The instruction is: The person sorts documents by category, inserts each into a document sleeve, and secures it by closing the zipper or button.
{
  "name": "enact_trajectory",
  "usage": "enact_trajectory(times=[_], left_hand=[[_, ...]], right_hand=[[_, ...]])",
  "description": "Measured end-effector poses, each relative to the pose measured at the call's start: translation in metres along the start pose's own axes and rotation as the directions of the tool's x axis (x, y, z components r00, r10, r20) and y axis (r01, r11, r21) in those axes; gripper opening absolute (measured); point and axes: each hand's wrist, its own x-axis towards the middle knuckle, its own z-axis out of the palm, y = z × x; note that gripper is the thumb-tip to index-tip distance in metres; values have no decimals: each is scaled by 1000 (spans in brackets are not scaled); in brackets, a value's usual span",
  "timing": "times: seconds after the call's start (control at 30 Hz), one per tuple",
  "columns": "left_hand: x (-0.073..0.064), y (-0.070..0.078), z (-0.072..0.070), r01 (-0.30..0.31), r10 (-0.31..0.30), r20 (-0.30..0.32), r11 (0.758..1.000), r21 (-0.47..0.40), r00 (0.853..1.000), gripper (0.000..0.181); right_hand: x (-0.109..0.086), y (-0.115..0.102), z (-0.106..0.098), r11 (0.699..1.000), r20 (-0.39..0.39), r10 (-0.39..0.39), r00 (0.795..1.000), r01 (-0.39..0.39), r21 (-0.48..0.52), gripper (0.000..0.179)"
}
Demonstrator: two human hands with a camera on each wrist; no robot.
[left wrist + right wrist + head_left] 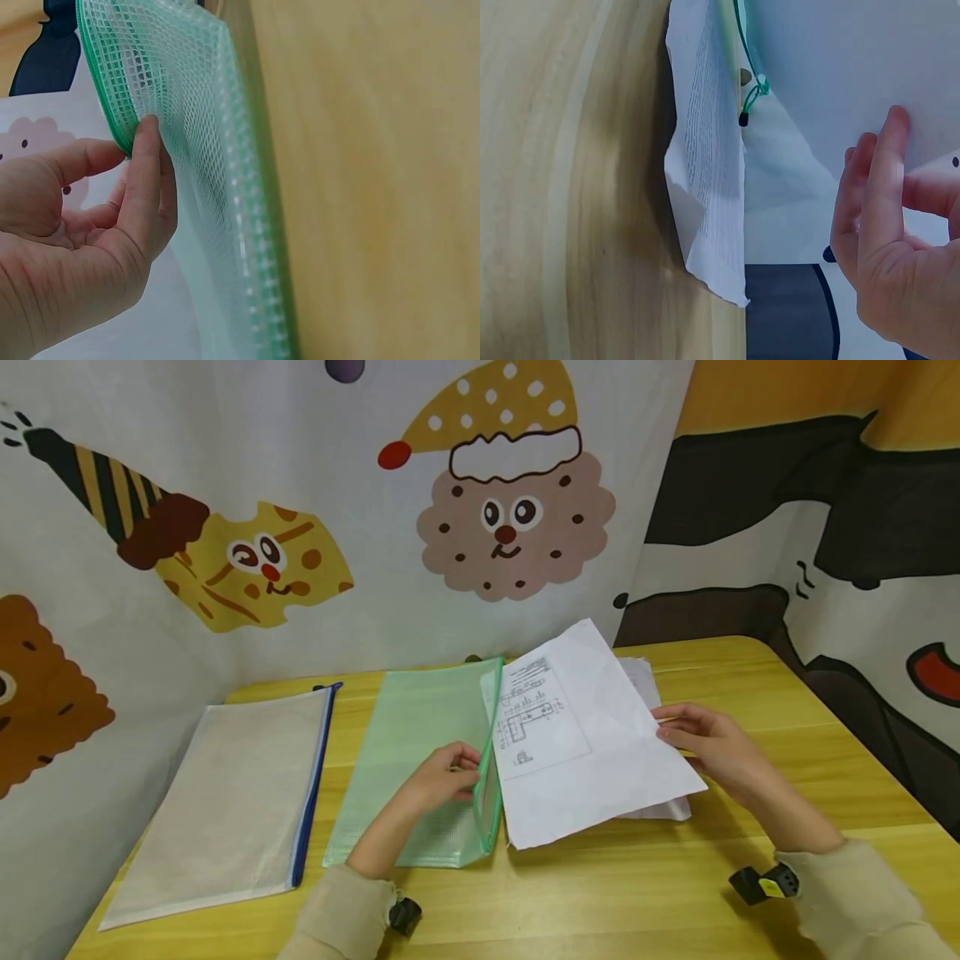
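Note:
In the head view, my left hand (442, 779) pinches the zip edge of a green mesh zip pouch (420, 718), holding its mouth apart. The left wrist view shows thumb and fingers on the green zip edge (105, 97). My right hand (716, 745) grips the right edge of a white paper sheet (600, 752) printed with a line drawing. This sheet is raised and tilted, its left edge right at the pouch's mouth. Beneath it, partly hidden, lie other printed papers (705, 142) with a curled edge. The right wrist view shows the fingers (885, 187) against the sheet.
A clear white zip pouch (225, 793) with a blue zip lies flat at the left of the wooden table (585, 902). Behind the table hangs a cartoon-printed cloth (360, 485). A green cord (754, 90) hangs from the green pouch's far end.

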Motion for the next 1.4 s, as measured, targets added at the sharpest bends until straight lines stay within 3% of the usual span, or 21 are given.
enact_trajectory(times=[0.37, 1.4], left_hand=[[1, 0, 3, 12, -12, -1, 1000, -9, 1000, 25], [4, 4, 7, 15, -14, 19, 999, -31, 1000, 23]], right_hand=[[3, 1, 9, 1000, -20, 9, 1000, -9, 15, 38], [5, -1, 20, 1000, -51, 15, 999, -15, 3, 43]])
